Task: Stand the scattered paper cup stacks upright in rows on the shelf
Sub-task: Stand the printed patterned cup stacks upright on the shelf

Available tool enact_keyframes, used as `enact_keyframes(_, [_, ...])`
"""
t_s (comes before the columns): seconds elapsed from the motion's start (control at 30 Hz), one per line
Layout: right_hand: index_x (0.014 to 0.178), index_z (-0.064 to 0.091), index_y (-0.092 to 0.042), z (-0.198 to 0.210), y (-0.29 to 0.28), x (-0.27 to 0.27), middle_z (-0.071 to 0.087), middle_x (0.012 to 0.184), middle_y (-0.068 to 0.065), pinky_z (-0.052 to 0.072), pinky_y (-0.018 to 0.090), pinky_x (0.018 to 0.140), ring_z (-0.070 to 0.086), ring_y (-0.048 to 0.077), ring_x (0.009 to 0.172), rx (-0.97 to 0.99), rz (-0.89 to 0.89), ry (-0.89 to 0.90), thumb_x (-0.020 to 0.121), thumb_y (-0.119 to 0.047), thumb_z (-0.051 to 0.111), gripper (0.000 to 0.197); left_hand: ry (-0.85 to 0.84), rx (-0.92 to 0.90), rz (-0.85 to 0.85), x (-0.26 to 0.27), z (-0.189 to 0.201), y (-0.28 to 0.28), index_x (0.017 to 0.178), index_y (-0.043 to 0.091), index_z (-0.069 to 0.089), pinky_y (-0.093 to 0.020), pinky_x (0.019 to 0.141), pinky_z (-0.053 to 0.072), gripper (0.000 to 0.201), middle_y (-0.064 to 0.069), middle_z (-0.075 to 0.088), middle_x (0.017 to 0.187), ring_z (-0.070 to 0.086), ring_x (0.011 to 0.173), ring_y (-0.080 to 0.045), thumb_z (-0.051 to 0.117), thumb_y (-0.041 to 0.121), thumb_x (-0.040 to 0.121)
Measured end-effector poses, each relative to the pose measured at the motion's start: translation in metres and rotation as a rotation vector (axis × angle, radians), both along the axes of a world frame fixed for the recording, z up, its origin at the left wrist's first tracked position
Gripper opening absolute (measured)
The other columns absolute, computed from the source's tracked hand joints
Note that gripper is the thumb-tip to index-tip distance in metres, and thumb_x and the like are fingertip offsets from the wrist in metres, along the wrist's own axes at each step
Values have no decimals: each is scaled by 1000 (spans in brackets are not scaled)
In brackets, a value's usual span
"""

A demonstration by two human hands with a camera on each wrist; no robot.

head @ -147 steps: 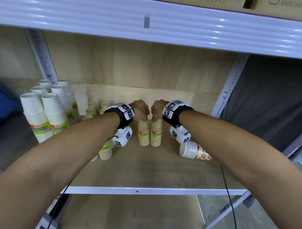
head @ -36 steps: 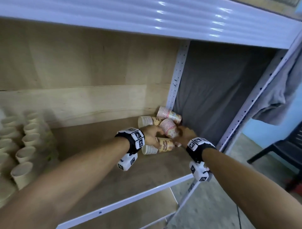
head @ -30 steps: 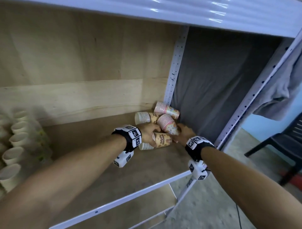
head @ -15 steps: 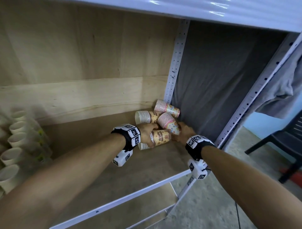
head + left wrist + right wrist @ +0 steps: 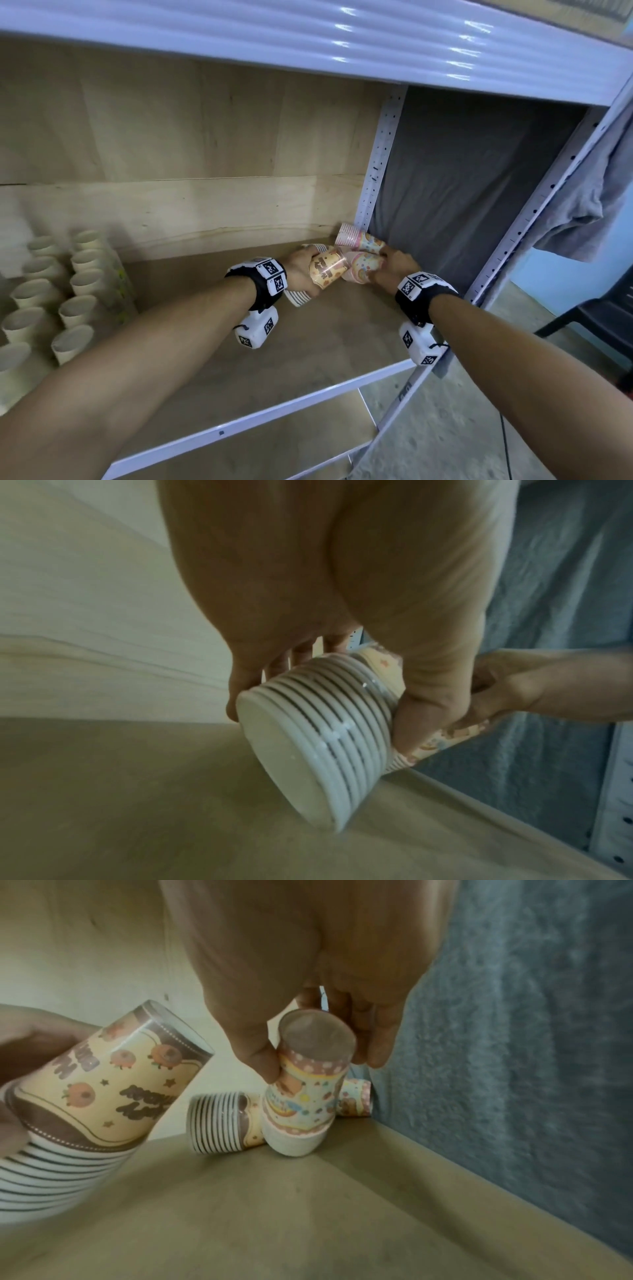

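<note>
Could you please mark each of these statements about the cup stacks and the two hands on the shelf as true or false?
1. The left hand grips an orange-printed cup stack. True.
2. The right hand is empty. False: it holds a pastel-printed cup stack near its closed end.
3. The stack in the left hand stands upright on the shelf. False: it is tilted.
4. Plain cream cup stacks stand in rows at the left of the shelf. True.
5. No stacks remain lying in the corner. False: a brown-banded stack and a pink-rimmed stack lie on their sides.
</note>
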State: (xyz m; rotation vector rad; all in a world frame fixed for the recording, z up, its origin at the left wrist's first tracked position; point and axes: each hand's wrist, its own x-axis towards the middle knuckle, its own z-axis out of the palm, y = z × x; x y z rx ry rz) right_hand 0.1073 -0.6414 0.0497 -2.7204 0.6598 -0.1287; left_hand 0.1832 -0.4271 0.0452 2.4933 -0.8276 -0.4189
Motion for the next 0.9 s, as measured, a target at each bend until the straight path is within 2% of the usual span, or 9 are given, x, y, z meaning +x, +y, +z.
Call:
enact_keyframes(0.1, [129, 52, -15, 20, 13, 4, 64, 120, 12, 51, 33, 86, 63, 34, 108, -49, 33, 25, 80, -33, 69, 55, -2, -82, 77, 1, 3, 16, 131, 15, 40, -25, 74, 44, 80, 3, 55, 109, 56, 96, -16, 85, 20, 64])
enact_keyframes(0.2, [126, 49, -9, 37, 28, 5, 63, 118, 15, 53, 40, 87, 63, 36, 106, -68, 96, 26, 83, -28, 63, 49, 17, -112, 150, 1, 1, 30, 126, 17, 37, -27, 73, 45, 80, 3, 57, 106, 59, 98, -19, 86, 25, 63])
enact_keyframes(0.33, [121, 50, -12, 47, 48, 9, 61, 119, 10, 50, 36, 85, 61, 32, 107, -66, 183, 27, 79, -35, 68, 51, 54, -176, 218, -4, -5, 42, 124, 14, 36, -29, 74, 44, 80, 0, 55, 107, 56, 99, -19, 87, 18, 62])
enact_keyframes(0.43, [119, 56, -16, 47, 61, 9, 60, 121, 5, 48, 38, 94, 58, 27, 111, -57, 275, 65, 80, -39, 70, 47, 71, -225, 243, -10, -11, 46, 128, 12, 38, -28, 81, 43, 84, 2, 54, 110, 54, 102, -17, 87, 10, 61])
enact_keyframes(0.47, [119, 57, -17, 46, 65, 9, 58, 120, 3, 48, 36, 94, 57, 25, 111, -69, 308, 78, 80, -42, 70, 48, 71, -230, 254, -11, -13, 47, 128, 12, 41, -27, 83, 43, 84, 3, 56, 110, 56, 102, -16, 88, 10, 59])
enact_keyframes(0.57, [112, 58, -21, 41, 73, 10, 58, 108, -1, 49, 33, 84, 59, 24, 103, -48, 355, 68, 73, -45, 73, 48, 97, -215, 289, -13, -21, 48, 121, 17, 46, -30, 85, 50, 88, 6, 62, 108, 61, 102, -16, 91, 23, 46])
enact_keyframes(0.67, [119, 57, -18, 36, 79, 9, 61, 109, 5, 52, 38, 85, 59, 26, 101, 25, 375, 69, 74, -37, 75, 52, 113, -230, 296, -5, -37, 49, 116, 22, 48, -38, 86, 56, 92, 8, 65, 105, 65, 100, -15, 87, 36, 35])
enact_keyframes(0.8, [111, 59, -19, 30, 80, 7, 62, 105, 3, 43, 29, 72, 58, 22, 94, 24, 397, 90, 75, -38, 76, 44, 113, -263, 296, -20, -29, 54, 126, 17, 40, -37, 92, 50, 86, 2, 60, 114, 58, 103, -19, 89, 18, 55])
enact_keyframes(0.9, [113, 59, -19, 26, 81, 8, 61, 105, 2, 41, 27, 70, 58, 23, 94, 17, 366, 98, 73, -41, 76, 48, 153, -312, 294, -23, -24, 57, 128, 18, 39, -37, 94, 50, 88, 1, 61, 116, 60, 107, -21, 89, 18, 57])
